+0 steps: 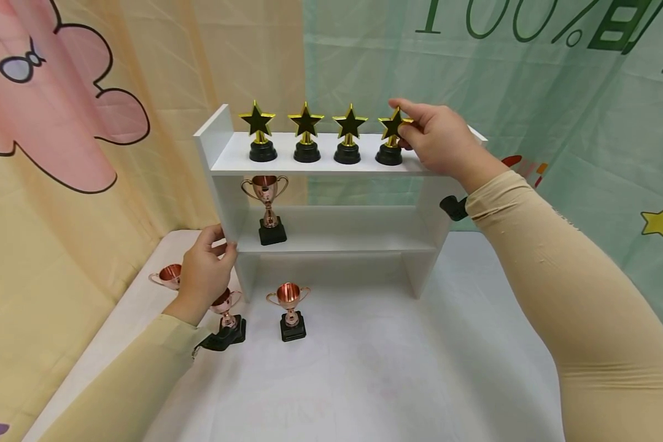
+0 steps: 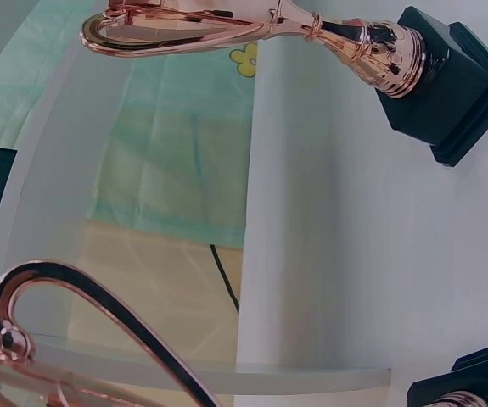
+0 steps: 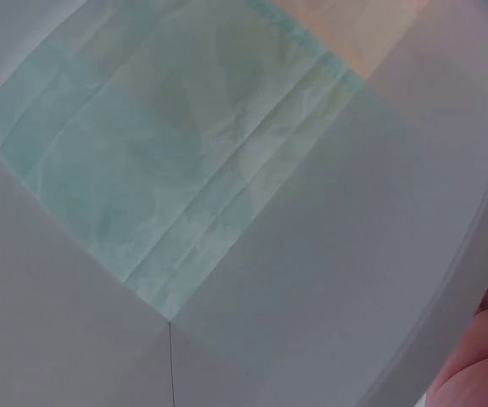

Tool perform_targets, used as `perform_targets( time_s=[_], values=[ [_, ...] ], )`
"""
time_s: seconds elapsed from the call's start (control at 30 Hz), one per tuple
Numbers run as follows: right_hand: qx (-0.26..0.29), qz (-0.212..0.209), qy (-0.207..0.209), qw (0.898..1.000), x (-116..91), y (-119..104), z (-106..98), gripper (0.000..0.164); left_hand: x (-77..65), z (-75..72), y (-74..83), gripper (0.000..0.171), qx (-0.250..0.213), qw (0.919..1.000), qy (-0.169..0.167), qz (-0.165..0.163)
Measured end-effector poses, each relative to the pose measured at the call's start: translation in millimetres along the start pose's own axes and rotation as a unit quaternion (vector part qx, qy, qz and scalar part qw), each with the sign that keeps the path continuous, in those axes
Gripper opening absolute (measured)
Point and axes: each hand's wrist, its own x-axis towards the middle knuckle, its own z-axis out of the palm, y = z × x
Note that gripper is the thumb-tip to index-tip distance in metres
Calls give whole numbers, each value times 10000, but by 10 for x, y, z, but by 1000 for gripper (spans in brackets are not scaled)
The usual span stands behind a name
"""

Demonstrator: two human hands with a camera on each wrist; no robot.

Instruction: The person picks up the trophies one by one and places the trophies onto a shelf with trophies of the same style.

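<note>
In the head view, my right hand [image 1: 439, 135] pinches the rightmost gold star trophy [image 1: 390, 132] by its star, with the black base over the top board of a white shelf unit [image 1: 331, 242]. A row of three matching star trophies [image 1: 306, 132] stands to its left. My left hand [image 1: 205, 267] holds the unit's left side panel, thumb at the front edge. Two rose-gold cup trophies stand partly hidden behind that hand and wrist, one cup [image 1: 169, 276] further left and another trophy [image 1: 229, 313] nearer.
One rose-gold cup trophy [image 1: 267, 212] stands at the left of the middle board. Another cup trophy [image 1: 291, 312] stands on the white-covered table [image 1: 387, 374] before the unit. Printed curtains [image 1: 585, 110] hang behind.
</note>
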Motion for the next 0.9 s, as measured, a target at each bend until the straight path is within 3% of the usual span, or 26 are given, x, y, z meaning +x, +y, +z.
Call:
perform_targets(
  time_s=[0.9],
  values=[
    [-59, -3, 86, 9999, -27, 0, 57, 57, 5, 2, -18, 36, 24, 10000, 24, 43]
  ],
)
